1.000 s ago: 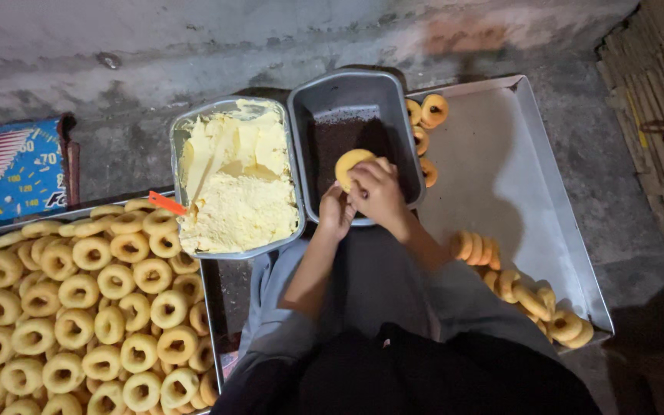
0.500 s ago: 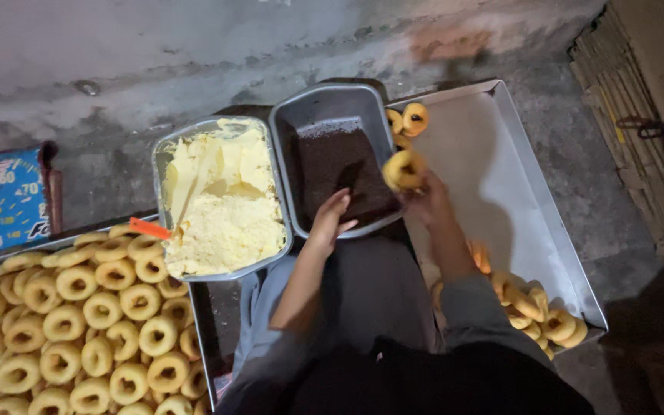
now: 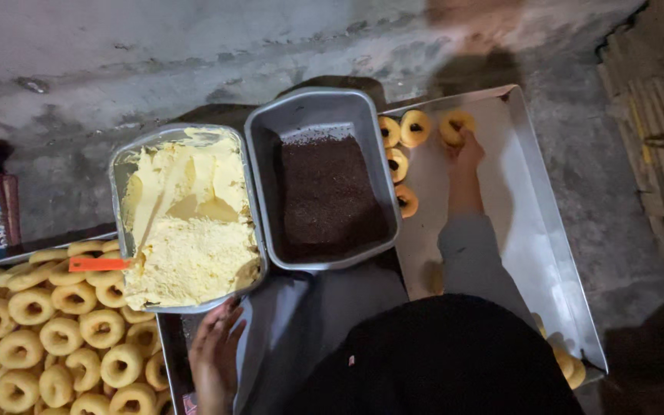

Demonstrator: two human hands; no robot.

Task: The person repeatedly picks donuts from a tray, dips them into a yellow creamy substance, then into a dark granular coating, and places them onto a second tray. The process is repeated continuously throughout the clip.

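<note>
Golden ring cookie [image 3: 456, 127] sits at the far end of the big metal tray [image 3: 532, 230], and the right hand [image 3: 466, 150] grips it there, beside other filled cookies [image 3: 403, 146]. The left hand [image 3: 213, 357] rests open, fingers loose, just below the pan of yellow cream [image 3: 186, 219]. Plain rings [image 3: 48, 330] lie near it.

The little rings [image 3: 63, 338] are golden yellow. Right of them, the cream [image 3: 190, 230] is pale yellow with an orange handle [image 3: 97, 263] on it. Right of the cream, the sprinkles [image 3: 330, 196] are dark brown in a grey pan [image 3: 309, 107].
</note>
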